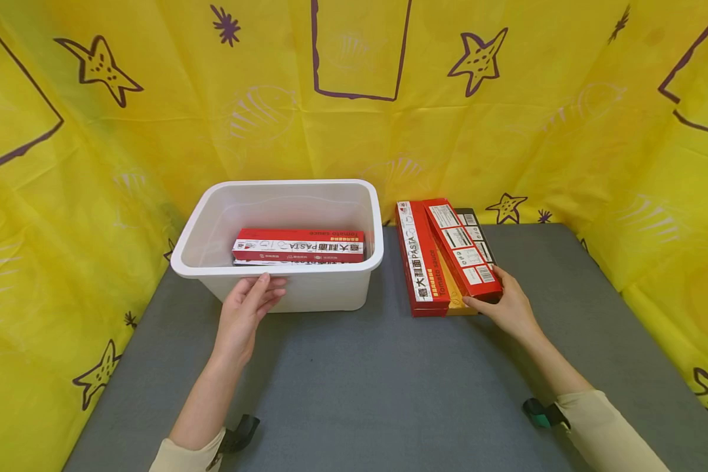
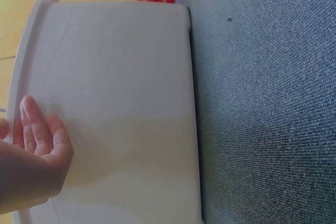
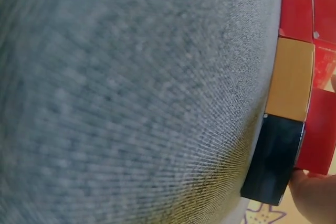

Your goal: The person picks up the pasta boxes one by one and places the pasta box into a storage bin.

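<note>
In the head view, my left hand point(image 1: 244, 311) holds the front rim of a white plastic tub point(image 1: 324, 292), thumb at the lip and fingers below it. Inside the tub lies a red-and-white pasta box point(image 1: 297, 246), with another box partly hidden beneath. On the right, my right hand point(image 1: 510, 305) grips the near end of a red pasta box point(image 1: 459, 246), its label side up. That box lies askew on top of an orange box point(image 1: 459, 305) and a black box point(image 1: 471, 217). Left of it, another red pasta box point(image 1: 415, 262) rests on a second red one.
The grey table point(image 1: 377, 393) carries the tub at left and the boxes at right. Yellow patterned cloth point(image 1: 354, 131) hangs behind and along both sides. The tub's raised walls surround the boxes inside.
</note>
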`<state>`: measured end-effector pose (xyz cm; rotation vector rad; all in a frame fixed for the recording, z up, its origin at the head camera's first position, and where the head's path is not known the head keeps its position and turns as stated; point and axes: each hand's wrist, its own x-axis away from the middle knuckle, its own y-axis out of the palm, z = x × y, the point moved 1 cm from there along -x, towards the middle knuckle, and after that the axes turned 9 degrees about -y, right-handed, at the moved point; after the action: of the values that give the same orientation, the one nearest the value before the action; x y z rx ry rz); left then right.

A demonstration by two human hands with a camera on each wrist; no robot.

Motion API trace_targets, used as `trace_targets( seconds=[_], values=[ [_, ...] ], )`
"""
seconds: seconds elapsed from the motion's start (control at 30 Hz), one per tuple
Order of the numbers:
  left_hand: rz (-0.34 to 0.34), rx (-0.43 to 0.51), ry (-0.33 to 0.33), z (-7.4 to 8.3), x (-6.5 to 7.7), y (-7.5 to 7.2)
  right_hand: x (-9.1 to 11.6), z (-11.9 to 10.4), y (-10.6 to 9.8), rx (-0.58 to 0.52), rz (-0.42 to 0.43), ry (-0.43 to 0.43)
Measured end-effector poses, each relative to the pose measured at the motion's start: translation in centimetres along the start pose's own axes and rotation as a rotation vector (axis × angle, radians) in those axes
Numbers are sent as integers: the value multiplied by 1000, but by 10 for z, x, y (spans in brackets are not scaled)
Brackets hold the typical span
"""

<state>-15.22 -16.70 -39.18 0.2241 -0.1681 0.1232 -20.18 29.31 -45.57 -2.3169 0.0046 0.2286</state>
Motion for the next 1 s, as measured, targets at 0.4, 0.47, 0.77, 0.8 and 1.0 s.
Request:
trace_targets(
  seconds=[0.4, 0.47, 0.77, 0.8, 1.0],
  values=[
    [0, 4, 3, 0, 1, 1, 1, 1, -1, 0, -17, 30],
    [0, 2, 3, 0, 1, 1, 1, 1, -1, -9, -8, 46],
    [-1, 0, 10, -1, 0, 1, 3, -5, -6, -79, 43, 95],
    [-3, 0, 12, -1, 0, 1, 3, -6, -6, -93, 51, 97],
    [0, 0, 16, 0, 1, 1, 4, -11, -12, -161, 118, 95]
  ],
)
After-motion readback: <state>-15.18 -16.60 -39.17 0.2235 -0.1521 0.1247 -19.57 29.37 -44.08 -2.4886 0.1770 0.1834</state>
